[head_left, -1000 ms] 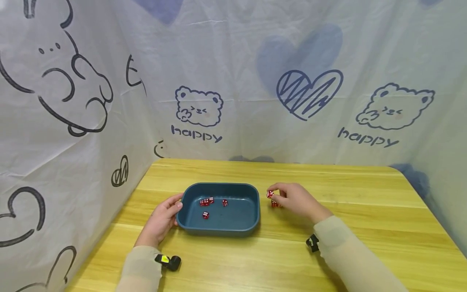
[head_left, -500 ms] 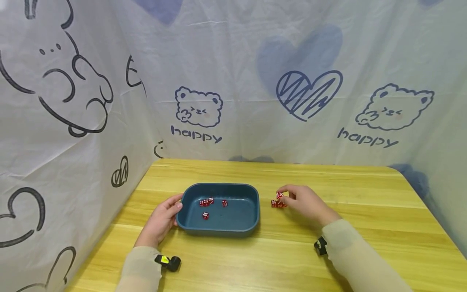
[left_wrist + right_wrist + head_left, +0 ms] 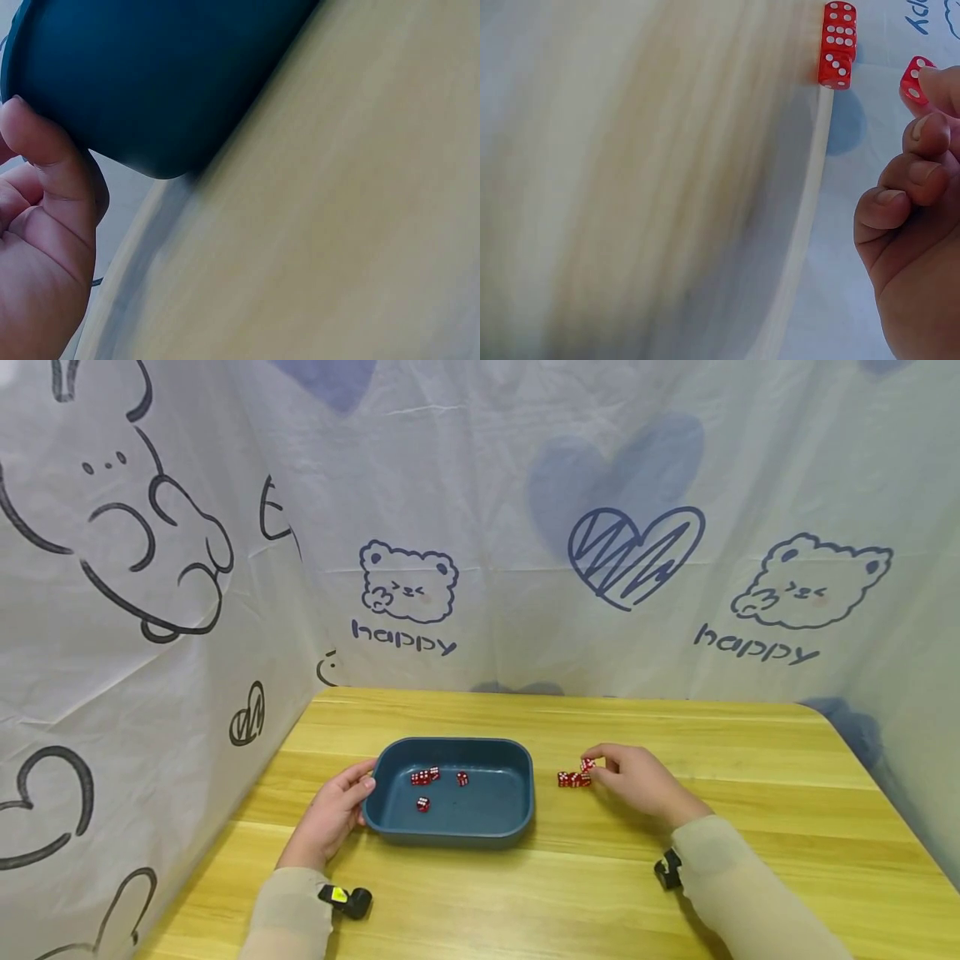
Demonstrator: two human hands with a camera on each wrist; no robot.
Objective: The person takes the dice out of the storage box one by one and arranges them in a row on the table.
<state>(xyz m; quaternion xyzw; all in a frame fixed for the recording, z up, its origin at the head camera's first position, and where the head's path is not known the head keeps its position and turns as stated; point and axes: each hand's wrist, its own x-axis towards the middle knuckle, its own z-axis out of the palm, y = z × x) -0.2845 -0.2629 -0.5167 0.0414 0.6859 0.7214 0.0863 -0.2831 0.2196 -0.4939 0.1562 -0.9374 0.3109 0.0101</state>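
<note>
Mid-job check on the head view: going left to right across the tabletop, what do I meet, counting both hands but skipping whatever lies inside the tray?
Left hand → dark teal rectangular tray → row of red dice on the table → right hand.

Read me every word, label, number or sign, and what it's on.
"happy": on the cloth, under the left bear drawing.
"happy": on the cloth, under the right bear drawing.
Yellow label on wrist camera: too small to read.
Word fragment, right wrist view: cut off.
Red dice: dots only.
</note>
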